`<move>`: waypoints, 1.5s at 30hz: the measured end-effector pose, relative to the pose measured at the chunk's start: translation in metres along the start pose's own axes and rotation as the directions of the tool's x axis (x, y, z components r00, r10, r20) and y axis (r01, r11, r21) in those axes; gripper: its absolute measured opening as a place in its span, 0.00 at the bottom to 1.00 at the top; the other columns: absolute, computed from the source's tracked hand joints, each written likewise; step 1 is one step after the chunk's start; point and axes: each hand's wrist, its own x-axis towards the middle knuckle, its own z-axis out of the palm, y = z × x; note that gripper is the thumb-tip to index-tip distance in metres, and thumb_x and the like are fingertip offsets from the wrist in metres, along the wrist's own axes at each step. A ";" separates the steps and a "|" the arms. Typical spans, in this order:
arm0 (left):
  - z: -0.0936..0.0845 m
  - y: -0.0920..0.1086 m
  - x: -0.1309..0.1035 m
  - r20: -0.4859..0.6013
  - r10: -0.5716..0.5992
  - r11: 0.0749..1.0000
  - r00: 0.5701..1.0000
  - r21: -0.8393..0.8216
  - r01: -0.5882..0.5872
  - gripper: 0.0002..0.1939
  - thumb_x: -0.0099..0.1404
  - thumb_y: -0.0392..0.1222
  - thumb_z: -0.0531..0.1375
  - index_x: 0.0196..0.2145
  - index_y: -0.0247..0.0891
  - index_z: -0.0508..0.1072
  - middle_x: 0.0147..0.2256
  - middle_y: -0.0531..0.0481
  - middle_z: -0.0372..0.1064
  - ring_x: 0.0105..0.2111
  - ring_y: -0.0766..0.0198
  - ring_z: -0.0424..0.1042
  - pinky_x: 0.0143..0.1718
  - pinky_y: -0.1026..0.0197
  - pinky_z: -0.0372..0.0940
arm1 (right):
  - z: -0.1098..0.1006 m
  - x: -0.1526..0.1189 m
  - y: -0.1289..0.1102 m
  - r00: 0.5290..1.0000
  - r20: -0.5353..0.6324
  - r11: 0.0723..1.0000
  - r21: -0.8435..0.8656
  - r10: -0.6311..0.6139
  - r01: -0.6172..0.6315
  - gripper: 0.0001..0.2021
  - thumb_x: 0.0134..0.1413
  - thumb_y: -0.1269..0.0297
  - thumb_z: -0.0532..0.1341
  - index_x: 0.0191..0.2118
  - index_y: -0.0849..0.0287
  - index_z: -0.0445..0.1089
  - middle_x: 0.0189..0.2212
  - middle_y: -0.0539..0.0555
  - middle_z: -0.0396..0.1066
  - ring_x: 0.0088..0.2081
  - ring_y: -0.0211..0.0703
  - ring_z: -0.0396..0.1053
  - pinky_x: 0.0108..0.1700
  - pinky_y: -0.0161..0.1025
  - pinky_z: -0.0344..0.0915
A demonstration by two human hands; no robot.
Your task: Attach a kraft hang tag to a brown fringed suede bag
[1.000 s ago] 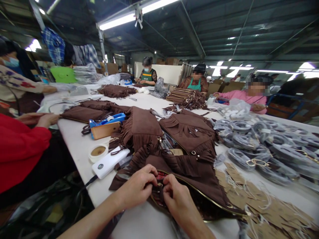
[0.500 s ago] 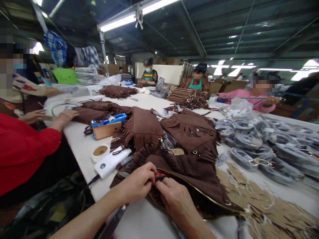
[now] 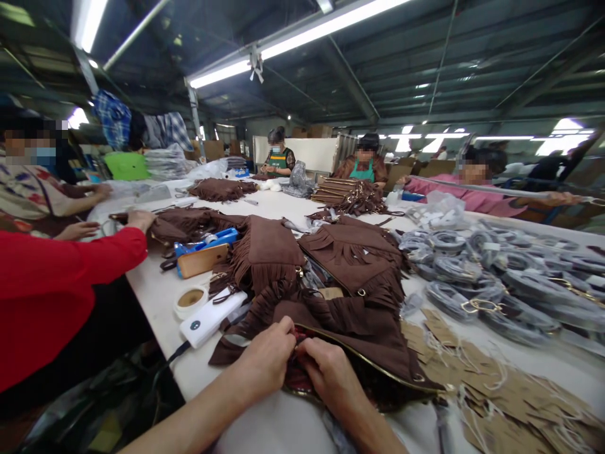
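Both hands are busy at the mouth of the nearest brown fringed bag (image 3: 373,340), which lies on the white surface (image 3: 155,296) right in front of the person. The left hand (image 3: 265,359) is curled shut, pinching the bag's rim, and the right hand (image 3: 331,375) is closed on the same spot, fingers tucked at the patterned lining, so the two are nearly touching. Looks like mid-job to me: whatever they're fiddling with inside the opening isn't finished, and several more fringed bags (image 3: 354,252) sit just beyond the hands.

Room is tight. Just left of the left hand is a white power bank (image 3: 208,318) with a tape roll (image 3: 190,300) past it, and right of the right hand lie paper tags (image 3: 496,391). The surface's near edge runs just below the wrists.
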 end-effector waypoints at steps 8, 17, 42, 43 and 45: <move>0.009 0.004 0.003 0.014 -0.023 0.997 1.000 0.081 0.022 0.12 0.59 0.23 0.51 0.33 0.36 0.69 0.42 0.41 0.65 0.41 0.54 0.67 0.44 0.52 0.67 | -0.002 0.004 -0.001 1.000 0.007 0.999 0.033 0.024 -0.024 0.09 0.50 0.80 0.56 0.32 0.58 0.68 0.31 0.53 0.73 0.36 0.45 0.71 0.39 0.36 0.60; -0.003 0.001 0.001 -0.068 0.046 0.994 0.997 -0.094 -0.052 0.10 0.53 0.24 0.53 0.26 0.39 0.63 0.38 0.48 0.65 0.38 0.61 0.66 0.40 0.61 0.65 | -0.019 0.002 -0.011 0.990 -0.127 0.965 0.259 0.062 -0.027 0.12 0.50 0.76 0.56 0.40 0.57 0.68 0.35 0.52 0.73 0.38 0.43 0.70 0.42 0.36 0.64; 0.009 0.034 0.003 -0.067 -0.266 0.537 0.962 -0.839 0.090 0.07 0.64 0.44 0.55 0.38 0.42 0.60 0.23 0.59 0.63 0.18 0.68 0.63 0.13 0.71 0.51 | -0.024 0.004 -0.023 0.930 -0.269 0.813 0.580 0.253 -0.054 0.12 0.58 0.56 0.60 0.29 0.58 0.74 0.28 0.52 0.72 0.31 0.42 0.68 0.35 0.35 0.62; 0.015 0.032 0.005 -0.050 -0.271 0.484 0.961 -0.870 0.091 0.09 0.63 0.45 0.56 0.38 0.42 0.59 0.24 0.58 0.64 0.17 0.68 0.64 0.11 0.71 0.49 | -0.023 0.004 -0.020 0.929 -0.260 0.797 0.601 0.262 -0.057 0.13 0.57 0.54 0.61 0.29 0.58 0.74 0.27 0.52 0.72 0.31 0.43 0.68 0.35 0.35 0.63; 0.024 0.025 0.008 -0.053 -0.272 0.426 0.961 -0.902 0.071 0.10 0.62 0.46 0.59 0.36 0.41 0.61 0.24 0.58 0.65 0.18 0.69 0.65 0.12 0.71 0.51 | -0.017 0.002 -0.015 0.934 -0.228 0.762 0.644 0.276 -0.068 0.16 0.55 0.48 0.62 0.28 0.56 0.74 0.25 0.51 0.71 0.29 0.44 0.68 0.32 0.37 0.64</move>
